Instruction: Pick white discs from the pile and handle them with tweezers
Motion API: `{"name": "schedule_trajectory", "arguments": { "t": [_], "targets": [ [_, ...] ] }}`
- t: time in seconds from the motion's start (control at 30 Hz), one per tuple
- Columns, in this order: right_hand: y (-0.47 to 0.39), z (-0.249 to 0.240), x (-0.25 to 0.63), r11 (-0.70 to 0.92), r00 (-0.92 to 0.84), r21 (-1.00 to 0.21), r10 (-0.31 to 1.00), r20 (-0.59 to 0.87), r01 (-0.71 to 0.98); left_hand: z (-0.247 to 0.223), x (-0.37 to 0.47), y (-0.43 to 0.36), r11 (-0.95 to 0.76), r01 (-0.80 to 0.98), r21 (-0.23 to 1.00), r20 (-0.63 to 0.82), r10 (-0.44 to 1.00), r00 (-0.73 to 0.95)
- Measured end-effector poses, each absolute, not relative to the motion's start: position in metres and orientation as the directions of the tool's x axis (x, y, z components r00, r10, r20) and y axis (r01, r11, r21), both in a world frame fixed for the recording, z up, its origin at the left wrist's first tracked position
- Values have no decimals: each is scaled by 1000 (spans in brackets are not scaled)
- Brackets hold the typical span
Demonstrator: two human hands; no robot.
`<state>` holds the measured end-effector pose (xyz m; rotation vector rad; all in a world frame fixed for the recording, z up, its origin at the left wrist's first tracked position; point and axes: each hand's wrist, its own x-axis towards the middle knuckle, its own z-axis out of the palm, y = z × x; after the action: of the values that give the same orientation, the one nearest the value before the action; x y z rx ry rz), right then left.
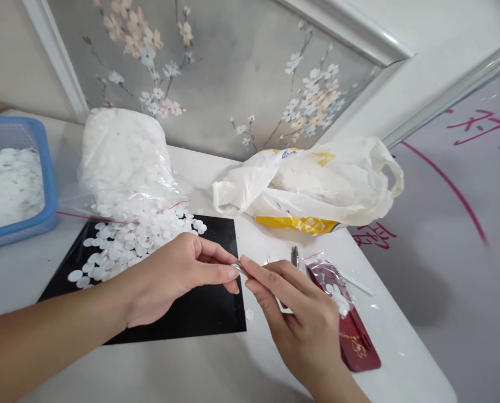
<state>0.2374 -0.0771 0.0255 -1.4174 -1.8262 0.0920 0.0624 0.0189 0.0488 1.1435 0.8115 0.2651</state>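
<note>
Thumb and forefinger of our left hand (pixel 178 280) are pinched together on a small whitish piece (pixel 236 267), which we hold above the right edge of a black sheet (pixel 199 313). Our right hand (pixel 300 313) meets it from the other side: its thumb and forefinger lie close together, tips just beside the piece, with the remaining fingers curled. What, if anything, these right fingertips grip is too small and too covered for us to tell.

Beyond the left wrist we find a heap of white discs (pixel 127 246), spread over the upper left of the sheet. It adjoins a clear bag (pixel 124 151), bulging with similar discs and edged by a red line at its mouth. At far left stands a blue basket (pixel 50 190), also holding discs. A single disc (pixel 249 314) rests on the white table (pixel 199 369), between the sheet and our right hand.

Past the right hand we note a dark red folder (pixel 365 355) with gold marking, a small clear bag (pixel 336 294) with a few discs lying over its upper part, and a dark slender object (pixel 295 256). Behind these sits a white and yellow carrier bag (pixel 325 190). A flowered panel (pixel 233 73) backs the table; a board (pixel 455 291) with red writing stands at right.
</note>
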Motion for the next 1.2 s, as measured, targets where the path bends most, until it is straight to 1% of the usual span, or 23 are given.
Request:
{"name": "schedule_trajectory", "arguments": {
  "t": [0.23, 0.6, 0.83, 1.03, 1.2],
  "targets": [
    [-78, 22, 236, 376, -68, -485, 838, 541, 790, 49, 62, 18, 418, 206, 885, -432, 570, 699],
    [-78, 25, 236, 394, -68, -523, 842, 536, 756, 52, 61, 20, 383, 233, 894, -422, 545, 724],
    [-78, 23, 237, 410, -93, -488, 830, 550, 770, 51, 60, 19, 382, 254, 889, -436, 533, 725],
    [-78, 27, 236, 394, -75, -527, 847, 526, 753, 52, 61, 20, 381, 252, 889, -434, 533, 726],
    [-78, 28, 236, 392, -69, -515, 840, 537, 763, 52, 61, 20, 383, 259, 887, -441, 533, 722]
  ]
}}
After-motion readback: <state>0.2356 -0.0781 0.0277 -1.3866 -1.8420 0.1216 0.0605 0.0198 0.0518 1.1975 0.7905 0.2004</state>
